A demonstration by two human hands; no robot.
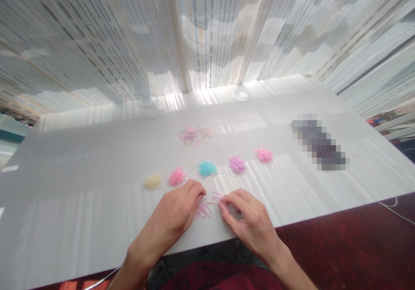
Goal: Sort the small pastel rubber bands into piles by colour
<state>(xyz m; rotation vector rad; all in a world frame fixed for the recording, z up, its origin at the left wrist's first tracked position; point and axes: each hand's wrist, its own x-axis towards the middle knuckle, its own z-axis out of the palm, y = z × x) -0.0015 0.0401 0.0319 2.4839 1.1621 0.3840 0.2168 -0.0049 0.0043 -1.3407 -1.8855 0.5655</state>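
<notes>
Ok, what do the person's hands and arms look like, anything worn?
The left hand and right hand are bare: no gloves, rings or watches show. No sleeves cover left forearm or right forearm. A dark-red shirt with dark lettering is worn.

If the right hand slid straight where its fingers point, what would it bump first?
Probably the loose, thin, pale pink strips at the right hand, maybe touching it; beyond them, the left hand.

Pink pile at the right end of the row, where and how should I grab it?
Pinch the pink pile around its middle, probably with your right hand, from above and slightly right. It's a low heap of loose strands, so an edge grip may catch only a few; the purple pile sits on its left.
</notes>
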